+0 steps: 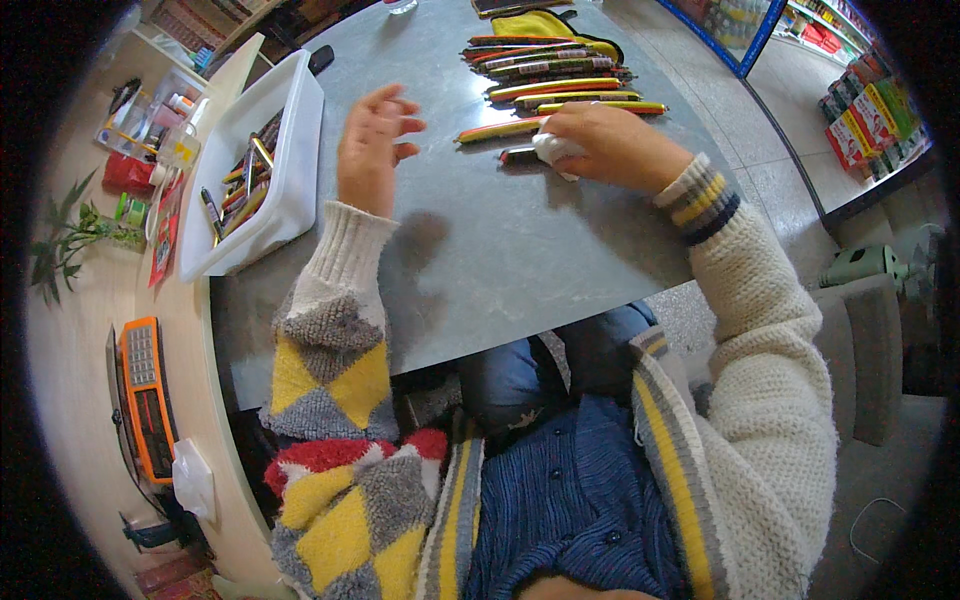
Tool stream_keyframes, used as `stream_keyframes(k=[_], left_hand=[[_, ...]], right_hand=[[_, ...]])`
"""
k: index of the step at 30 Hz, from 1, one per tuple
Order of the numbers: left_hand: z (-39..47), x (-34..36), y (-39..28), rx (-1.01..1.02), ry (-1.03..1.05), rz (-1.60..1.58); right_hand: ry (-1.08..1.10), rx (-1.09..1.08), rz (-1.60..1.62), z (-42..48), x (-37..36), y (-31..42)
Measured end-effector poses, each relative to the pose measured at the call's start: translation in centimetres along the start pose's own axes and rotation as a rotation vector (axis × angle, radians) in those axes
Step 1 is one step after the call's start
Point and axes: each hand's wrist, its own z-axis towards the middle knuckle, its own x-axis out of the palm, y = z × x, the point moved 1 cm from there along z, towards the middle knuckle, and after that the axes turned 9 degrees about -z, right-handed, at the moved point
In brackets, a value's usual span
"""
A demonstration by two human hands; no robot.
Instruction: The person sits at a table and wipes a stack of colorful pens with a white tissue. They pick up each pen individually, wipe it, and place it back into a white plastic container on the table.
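Observation:
My left hand [379,146] is raised over the grey table [480,255], fingers apart with nothing in them. To its left stands a white plastic bin [304,180] holding many slim wrapped sticks [251,176]. A crumpled white tissue or cloth [555,150] is gripped in my right hand [607,146]. The end of a dark stick [517,157] shows beside the tissue; the rest is hidden by my hand. Just above lies a yellow and red stick [499,133]. Beyond it, several more wrapped sticks [555,66] lie side by side in a rough column.
Behind the sticks lies a yellow cloth [532,24] with dark edging. A wooden counter [191,300] on the left carries an orange calculator-like device [146,397], a white tissue pack [193,480] and a leafy plant [82,232]. At right are a grey chair [870,360] and store shelves [825,30].

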Motion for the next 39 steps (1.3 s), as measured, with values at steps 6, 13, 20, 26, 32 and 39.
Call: stream_keyframes(k=[6,13,20,26,32,39], left_hand=[[-1.8,3.1,0.8,0.142,0.641,0.929],[-2.1,3.5,0.5,0.098,0.580,1.065],[-1.3,0.9,-0.6,0.057,0.418,1.018],[0.7,-3.0,0.4,0.054,0.134,0.424],[1.3,-3.5,-1.2,0.034,-0.370,-0.582],[1.5,-5.6,-1.3,0.025,-0.397,-0.696]], right_hand=[[-0.096,-0.185,0.056,1.5,1.6,2.4],[-0.248,-0.183,0.061,1.9,2.1,4.0],[0.003,0.119,-0.079,1.4,0.0,0.2],[-0.294,0.164,-0.009,0.5,-0.1,-3.4],[-0.236,0.044,-0.004,0.6,0.8,-2.5],[-0.191,0.010,-0.008,0.6,0.5,-1.7]])
